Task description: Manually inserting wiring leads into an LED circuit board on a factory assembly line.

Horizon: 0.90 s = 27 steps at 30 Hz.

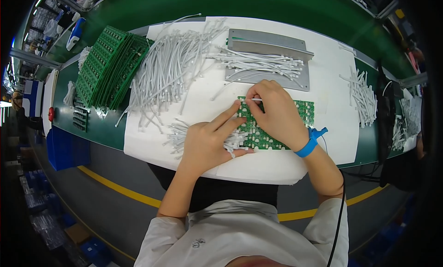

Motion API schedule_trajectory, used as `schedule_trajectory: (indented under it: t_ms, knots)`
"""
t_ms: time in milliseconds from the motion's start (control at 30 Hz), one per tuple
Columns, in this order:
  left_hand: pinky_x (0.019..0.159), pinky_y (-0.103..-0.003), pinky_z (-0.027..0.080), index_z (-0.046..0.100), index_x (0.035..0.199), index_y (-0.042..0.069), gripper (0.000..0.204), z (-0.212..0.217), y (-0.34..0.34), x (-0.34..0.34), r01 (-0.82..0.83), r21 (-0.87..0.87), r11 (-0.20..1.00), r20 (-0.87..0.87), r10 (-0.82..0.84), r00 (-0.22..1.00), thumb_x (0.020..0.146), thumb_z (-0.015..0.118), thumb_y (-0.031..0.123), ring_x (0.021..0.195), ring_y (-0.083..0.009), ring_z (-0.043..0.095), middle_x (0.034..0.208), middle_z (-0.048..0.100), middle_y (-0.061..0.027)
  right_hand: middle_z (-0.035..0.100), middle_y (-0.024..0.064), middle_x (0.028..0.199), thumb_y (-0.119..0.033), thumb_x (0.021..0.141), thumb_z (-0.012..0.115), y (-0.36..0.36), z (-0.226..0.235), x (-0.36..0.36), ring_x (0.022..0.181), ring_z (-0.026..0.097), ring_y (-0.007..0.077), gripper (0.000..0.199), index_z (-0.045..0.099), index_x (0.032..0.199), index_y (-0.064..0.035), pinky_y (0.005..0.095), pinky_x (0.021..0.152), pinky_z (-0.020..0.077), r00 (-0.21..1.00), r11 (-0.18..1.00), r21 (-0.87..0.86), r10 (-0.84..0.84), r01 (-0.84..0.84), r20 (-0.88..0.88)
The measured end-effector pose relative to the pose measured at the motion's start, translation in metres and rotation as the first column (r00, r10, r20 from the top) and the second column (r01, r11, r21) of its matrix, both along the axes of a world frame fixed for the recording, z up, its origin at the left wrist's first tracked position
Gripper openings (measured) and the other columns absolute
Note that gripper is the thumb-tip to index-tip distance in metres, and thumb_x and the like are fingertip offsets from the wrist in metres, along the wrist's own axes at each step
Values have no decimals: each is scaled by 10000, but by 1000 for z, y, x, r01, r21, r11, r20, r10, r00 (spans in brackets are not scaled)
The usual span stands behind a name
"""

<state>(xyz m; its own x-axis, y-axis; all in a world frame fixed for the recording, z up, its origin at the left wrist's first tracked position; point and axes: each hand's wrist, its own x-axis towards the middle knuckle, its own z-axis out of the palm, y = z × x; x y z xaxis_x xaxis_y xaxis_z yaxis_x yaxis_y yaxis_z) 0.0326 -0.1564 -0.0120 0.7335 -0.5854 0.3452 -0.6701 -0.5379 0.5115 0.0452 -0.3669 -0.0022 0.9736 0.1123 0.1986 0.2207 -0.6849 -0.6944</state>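
A green circuit board panel (304, 111) with rows of small white parts lies on white paper in front of me. My right hand (276, 111) is over its upper part, thumb and forefinger pinching a white cable (256, 99) near the board's far left corner. My left hand (205, 140) rests at the board's left edge, fingers stretched apart and fingertips touching the edge. A bunch of short white cables (177, 137) lies under and beside the left hand, reaching the board's left side. The palm hides part of this bunch.
A stack of green circuit boards (104, 66) leans at the far left beside a large pile of white cables (168, 64). Behind the board, a grey metal fixture (272, 41) carries more cables. Another cable bundle (363, 98) lies right. A blue wrist strap (308, 147) trails a cord.
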Motion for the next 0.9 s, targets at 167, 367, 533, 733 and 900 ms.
schedule_trajectory:
  t_ms: [167,367,533,733,900]
  knots:
    - [627,-317,575,752,1092,120,585,-2,0,1,4,-20,1000,-6,-4,1000,682,908,507,723,-202,732,1447,646,-23,609,128,897,-44,872,712,4,1,0,910,591,334,51,668,894,-30,429,788,504,997,996,-84,18,-12,71]
    - [633,-321,577,753,1093,126,573,0,0,2,5,-5,1000,-23,-5,1000,680,913,491,732,-204,735,1451,644,-25,621,130,889,-37,867,713,1,-7,4,903,594,335,49,673,891,-23,430,787,502,999,999,28,13,-15,50]
    - [640,-326,577,744,1118,121,597,1,1,0,8,-21,1000,-21,-8,1000,670,921,473,730,-207,729,1454,635,-15,630,125,895,-52,861,730,-3,-4,6,899,593,329,66,678,894,-28,421,789,500,998,999,33,34,-36,49]
    - [675,-315,548,659,1237,123,621,20,5,5,-134,-55,990,-185,121,975,696,936,251,786,-243,694,1161,697,-52,616,95,876,-56,856,750,-3,14,4,870,576,305,106,683,936,-38,400,788,475,943,997,58,38,-60,330]
    - [684,-265,473,563,1156,43,371,30,12,9,-227,-203,952,-387,135,912,854,764,-33,755,-113,549,969,594,-44,613,86,877,-43,864,737,0,19,-3,867,575,291,143,699,1002,-38,389,798,465,930,964,192,105,-182,354]
